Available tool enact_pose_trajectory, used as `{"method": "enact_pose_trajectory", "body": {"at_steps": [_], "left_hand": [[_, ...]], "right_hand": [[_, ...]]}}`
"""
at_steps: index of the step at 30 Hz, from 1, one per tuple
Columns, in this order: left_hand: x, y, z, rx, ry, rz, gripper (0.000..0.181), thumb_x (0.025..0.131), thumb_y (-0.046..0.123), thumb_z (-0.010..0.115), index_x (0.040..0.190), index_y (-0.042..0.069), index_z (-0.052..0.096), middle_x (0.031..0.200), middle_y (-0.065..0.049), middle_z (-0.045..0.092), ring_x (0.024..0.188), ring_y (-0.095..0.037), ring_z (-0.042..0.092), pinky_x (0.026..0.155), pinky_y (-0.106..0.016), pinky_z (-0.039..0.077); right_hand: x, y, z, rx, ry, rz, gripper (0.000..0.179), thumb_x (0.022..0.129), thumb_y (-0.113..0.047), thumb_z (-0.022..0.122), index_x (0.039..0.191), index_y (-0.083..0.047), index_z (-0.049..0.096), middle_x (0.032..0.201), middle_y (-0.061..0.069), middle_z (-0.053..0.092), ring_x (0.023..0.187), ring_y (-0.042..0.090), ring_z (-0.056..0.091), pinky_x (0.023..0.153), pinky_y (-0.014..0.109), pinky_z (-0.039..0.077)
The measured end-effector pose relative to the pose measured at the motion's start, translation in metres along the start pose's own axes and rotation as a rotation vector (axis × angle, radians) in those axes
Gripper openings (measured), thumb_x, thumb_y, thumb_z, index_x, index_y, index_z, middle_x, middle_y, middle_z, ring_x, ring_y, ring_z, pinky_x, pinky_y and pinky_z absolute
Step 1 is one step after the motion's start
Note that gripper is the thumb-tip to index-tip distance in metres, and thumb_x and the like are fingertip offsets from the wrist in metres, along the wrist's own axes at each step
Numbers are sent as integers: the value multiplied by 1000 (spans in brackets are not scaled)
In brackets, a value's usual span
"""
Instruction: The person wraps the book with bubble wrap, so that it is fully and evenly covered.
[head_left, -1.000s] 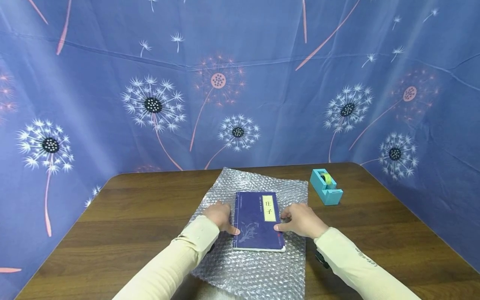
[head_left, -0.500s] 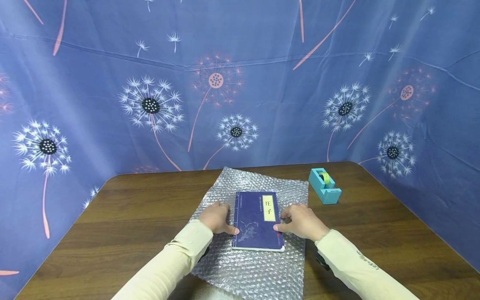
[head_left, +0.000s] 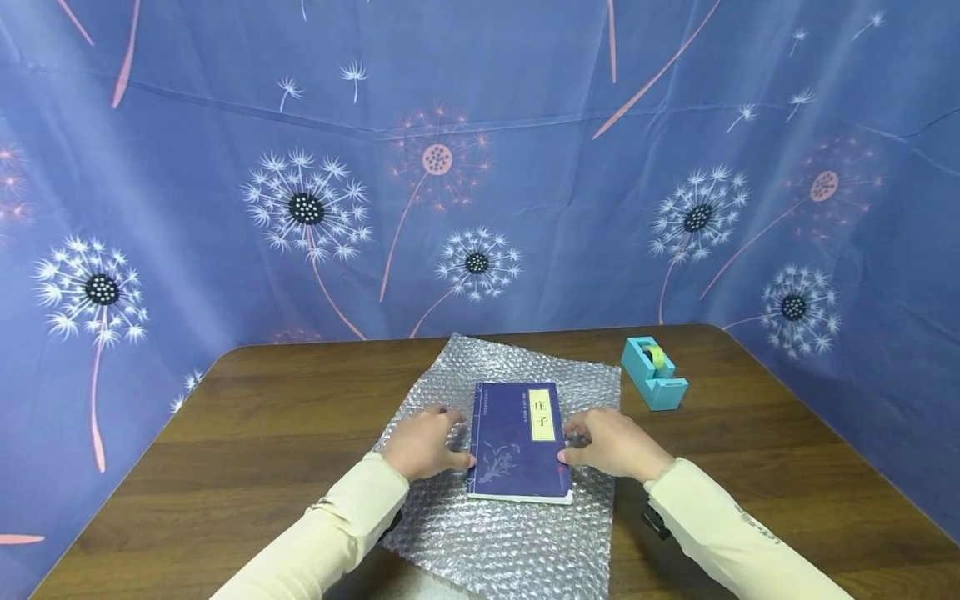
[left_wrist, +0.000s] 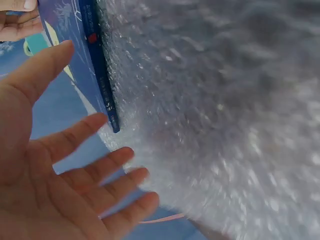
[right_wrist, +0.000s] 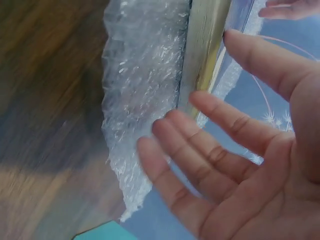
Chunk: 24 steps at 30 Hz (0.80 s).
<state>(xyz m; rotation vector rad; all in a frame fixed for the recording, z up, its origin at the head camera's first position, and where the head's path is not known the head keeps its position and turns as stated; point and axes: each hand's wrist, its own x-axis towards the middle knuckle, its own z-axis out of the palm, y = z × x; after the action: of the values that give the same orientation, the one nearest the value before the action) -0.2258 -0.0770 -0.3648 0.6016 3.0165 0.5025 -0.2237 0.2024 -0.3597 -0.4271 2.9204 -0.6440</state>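
A dark blue book [head_left: 517, 442] with a yellow title label lies flat on a sheet of bubble wrap [head_left: 525, 542]. My left hand [head_left: 424, 442] is at the book's spine side, thumb tip right at the edge. In the left wrist view its fingers [left_wrist: 100, 170] are spread and relaxed beside the spine, over the wrap. My right hand [head_left: 613, 442] is at the opposite side, thumb tip at the cover's edge. The right wrist view shows its fingers [right_wrist: 200, 145] loosely extended beside the page edges [right_wrist: 200, 50]. Neither hand grips the book.
A turquoise tape dispenser [head_left: 652, 375] with a yellow roll stands at the back right of the wooden table [head_left: 285, 417]. Behind the table hangs a blue cloth [head_left: 570, 208] printed with dandelions. A pale patch [head_left: 412, 579] shows under the wrap's near edge.
Both thumbs have drawn back from the cover to the book's edges. My left hand has shifted outward to the left, my right hand slightly to the right. The book stays on the wrap.
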Motion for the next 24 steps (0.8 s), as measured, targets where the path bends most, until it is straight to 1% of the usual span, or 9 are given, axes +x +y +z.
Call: {"method": "enact_pose_trajectory", "body": {"at_steps": [2, 5, 8, 10, 14, 17, 20, 22, 24], "left_hand": [[-3, -3, -2, -41, -18, 58, 60, 83, 35, 85, 132, 7, 66, 132, -22, 61, 114, -42, 63, 96, -56, 51], [-7, -8, -7, -100, -74, 179, 51, 86, 27, 82, 131, 7, 67, 137, -19, 61, 126, -39, 58, 106, -55, 44], [-12, -10, -12, -123, -128, 295, 36, 87, 22, 81, 120, 11, 73, 134, -13, 66, 127, -35, 58, 110, -55, 40], [-16, -12, -13, -126, -156, 348, 23, 86, 21, 82, 108, 15, 76, 127, -9, 69, 123, -31, 62, 110, -55, 40], [-24, -13, -12, -90, -187, 418, 13, 83, 24, 85, 89, 22, 74, 119, 0, 72, 115, -22, 66, 103, -43, 49], [-28, -12, -9, -44, -192, 453, 16, 80, 28, 87, 88, 26, 74, 120, 4, 71, 116, -17, 65, 99, -35, 51], [-32, -9, -7, -10, -191, 482, 20, 79, 31, 88, 94, 26, 75, 120, 7, 70, 115, -15, 65, 99, -33, 51], [-35, -8, -6, 8, -193, 493, 27, 77, 36, 89, 98, 28, 75, 119, 10, 69, 116, -14, 64, 99, -33, 51], [-38, -7, -6, 23, -203, 502, 36, 72, 44, 90, 101, 28, 75, 118, 12, 66, 111, -11, 64, 96, -31, 52]], "right_hand": [[-4, 0, -2, -5, 6, -18, 42, 84, -25, 85, 118, -5, 73, 109, 11, 72, 101, 32, 67, 84, 52, 55], [-10, 1, -4, -36, 18, -38, 40, 82, -24, 86, 117, -8, 74, 107, 8, 72, 100, 29, 66, 82, 50, 55], [-16, 2, -7, -62, 15, -95, 28, 79, -19, 87, 104, -13, 75, 96, 1, 71, 91, 22, 64, 78, 45, 55], [-20, 3, -8, -46, -16, -170, 20, 78, -15, 88, 92, -16, 73, 88, -6, 69, 84, 16, 62, 74, 40, 54], [-28, 6, -9, -7, -130, -310, 26, 76, -5, 87, 80, -22, 68, 79, -16, 61, 74, 3, 55, 68, 29, 49], [-33, 6, -8, -32, -190, -369, 30, 74, -2, 87, 79, -24, 67, 79, -20, 59, 74, 0, 53, 70, 28, 47], [-37, 6, -8, -82, -230, -371, 34, 73, 1, 86, 82, -26, 68, 81, -20, 57, 76, 1, 52, 71, 28, 48], [-40, 5, -7, -111, -250, -361, 36, 72, 2, 86, 85, -26, 68, 83, -19, 56, 78, 2, 51, 72, 29, 48], [-42, 5, -6, -133, -265, -347, 40, 70, 4, 87, 89, -25, 68, 86, -17, 55, 80, 4, 52, 72, 29, 50]]}}
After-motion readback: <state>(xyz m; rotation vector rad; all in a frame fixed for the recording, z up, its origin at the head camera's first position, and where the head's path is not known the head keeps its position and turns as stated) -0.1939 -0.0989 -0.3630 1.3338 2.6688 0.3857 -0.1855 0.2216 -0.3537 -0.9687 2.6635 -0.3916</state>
